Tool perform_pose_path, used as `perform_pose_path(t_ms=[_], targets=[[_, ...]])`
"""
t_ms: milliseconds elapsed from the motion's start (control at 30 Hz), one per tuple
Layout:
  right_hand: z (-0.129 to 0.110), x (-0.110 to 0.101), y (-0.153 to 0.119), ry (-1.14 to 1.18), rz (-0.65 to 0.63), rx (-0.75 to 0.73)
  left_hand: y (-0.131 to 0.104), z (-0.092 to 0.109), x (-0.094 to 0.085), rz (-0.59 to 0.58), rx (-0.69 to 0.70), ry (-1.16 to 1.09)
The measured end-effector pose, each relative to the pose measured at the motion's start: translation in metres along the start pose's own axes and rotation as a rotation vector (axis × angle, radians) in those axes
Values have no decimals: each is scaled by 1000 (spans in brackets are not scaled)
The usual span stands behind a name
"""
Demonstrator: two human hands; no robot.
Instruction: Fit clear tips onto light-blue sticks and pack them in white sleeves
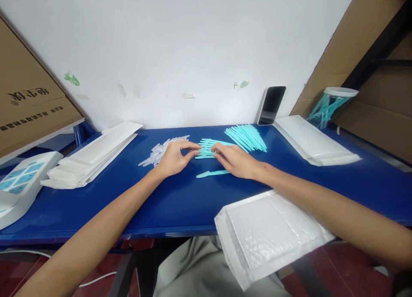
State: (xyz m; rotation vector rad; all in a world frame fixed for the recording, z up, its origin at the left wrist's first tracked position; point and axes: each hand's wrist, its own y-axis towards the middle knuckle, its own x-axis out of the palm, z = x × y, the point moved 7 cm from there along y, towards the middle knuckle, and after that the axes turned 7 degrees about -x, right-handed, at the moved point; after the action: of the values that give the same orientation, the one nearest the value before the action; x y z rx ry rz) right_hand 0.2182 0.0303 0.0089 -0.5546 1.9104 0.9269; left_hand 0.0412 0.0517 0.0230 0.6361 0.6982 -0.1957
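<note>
On the blue table, several teal sticks (207, 153) lie side by side between my two hands. My left hand (178, 156) is at their left end, thumb and forefinger nearly together; what they pinch is too small to tell. My right hand (234, 159) has curled fingers over the right part of these sticks. One capped teal stick (210, 174) lies nearer to me, its right end under my right hand. Pale translucent caps (157, 153) are heaped to the left, partly behind my left hand. A fanned pile of teal sticks (247, 138) lies behind my right hand.
White padded envelopes (93, 155) are stacked at left, beside a white device (25, 181). Another envelope (317, 142) lies at right; one (273, 232) overhangs the front edge under my right forearm. A phone (272, 105) leans on the wall near a jar of teal sticks (330, 106).
</note>
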Motion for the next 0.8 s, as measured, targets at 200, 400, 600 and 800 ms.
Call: perform_pose_path(t_ms=[200,400,600,800], targets=[[-1,1,1,55,38,4,0,0,0,16,-32,-38],[-1,-1,0,72,21,-14,-4,6,6,-63,46,30],[-1,-6,0,23,18,-16,-4,13,-1,-90,209,219],[-8,-2,0,21,-58,-93,1,-5,-14,-88,154,443]])
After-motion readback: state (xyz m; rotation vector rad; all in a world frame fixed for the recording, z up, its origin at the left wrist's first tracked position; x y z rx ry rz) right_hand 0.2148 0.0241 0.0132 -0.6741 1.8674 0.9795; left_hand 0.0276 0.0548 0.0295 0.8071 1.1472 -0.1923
